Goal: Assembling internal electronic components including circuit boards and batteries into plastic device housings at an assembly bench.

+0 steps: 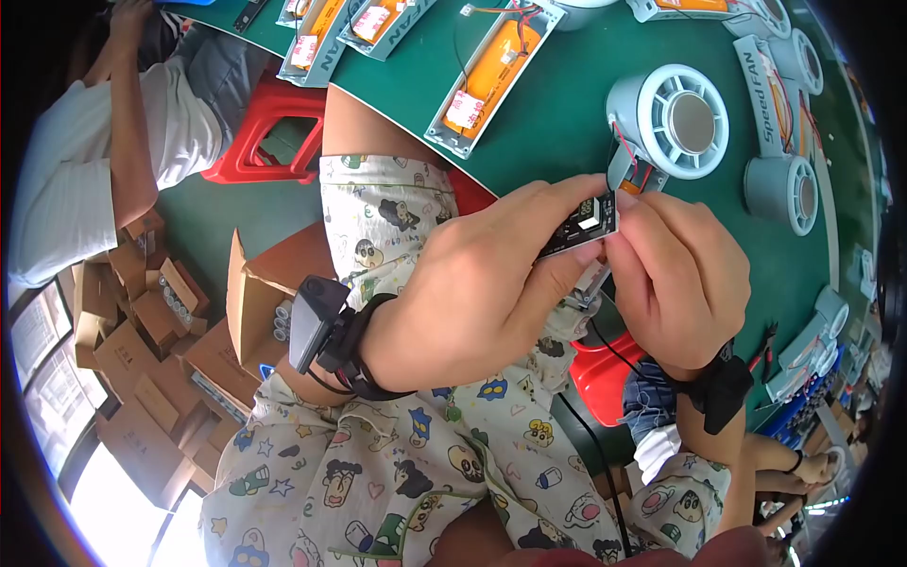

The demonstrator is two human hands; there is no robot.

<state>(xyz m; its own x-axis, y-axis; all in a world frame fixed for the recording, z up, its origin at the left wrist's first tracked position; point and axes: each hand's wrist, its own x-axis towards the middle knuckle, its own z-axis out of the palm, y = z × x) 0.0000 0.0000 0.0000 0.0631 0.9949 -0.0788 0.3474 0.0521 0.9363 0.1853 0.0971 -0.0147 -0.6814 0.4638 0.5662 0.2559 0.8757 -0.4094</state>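
Between the thumb and fingers of my left hand [472, 269] is a small black circuit board [565, 236] with a pale block-shaped part on it. My right hand [680, 269] is closed in a pinch against the board's right end; whatever lies between its fingertips is hidden. Just beyond my hands, a grey handheld fan [690, 123] rests on the green table with its round vented head facing up. Its opened handle, with thin wires and a bit of orange showing, runs down behind my fingers, which cover much of it.
An open fan handle with an orange battery [505, 71] lies on the green table [557, 113], with similar ones at its far edge. More fans [784, 189] and red-handled pliers [765, 345] are at right. Left are a red stool [269, 132], cardboard boxes [142, 378] and a person [123, 161].
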